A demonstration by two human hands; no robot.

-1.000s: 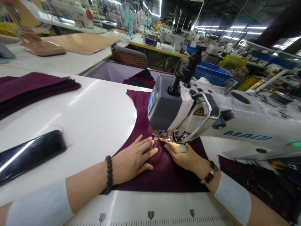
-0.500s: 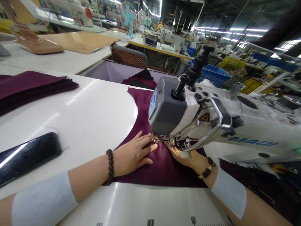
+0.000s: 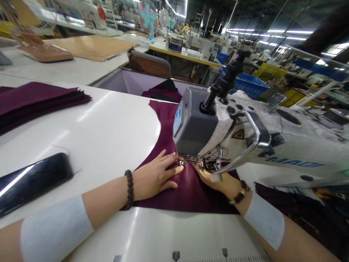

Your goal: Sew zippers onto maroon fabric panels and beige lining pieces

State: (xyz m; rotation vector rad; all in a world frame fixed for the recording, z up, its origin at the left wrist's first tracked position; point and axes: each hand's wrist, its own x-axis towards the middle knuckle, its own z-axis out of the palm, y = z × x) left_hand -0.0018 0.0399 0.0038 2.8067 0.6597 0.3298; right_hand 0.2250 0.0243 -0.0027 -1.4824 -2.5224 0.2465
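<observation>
A maroon fabric piece [image 3: 188, 189] lies on the white table [image 3: 109, 131] and runs under the head of a grey-white sewing machine [image 3: 218, 127]. My left hand [image 3: 155, 176] lies flat on the fabric, fingers stretched toward the presser foot [image 3: 187, 160]. On the other side of the foot, my right hand [image 3: 215, 180] presses on the same fabric; the machine head partly hides its fingers. Both wrists wear bead bracelets and pale sleeves.
A stack of maroon fabric pieces [image 3: 35, 100] sits at the far left of the table. A black phone [image 3: 29, 180] lies near the left edge. A ruler strip [image 3: 191, 254] marks the front edge. More dark fabric [image 3: 294, 207] hangs at the right. Other workstations and a chair [image 3: 149, 63] stand behind.
The fabric has fed away from me under the presser foot, and both hands have followed it slightly forward. The view has shifted a little.
</observation>
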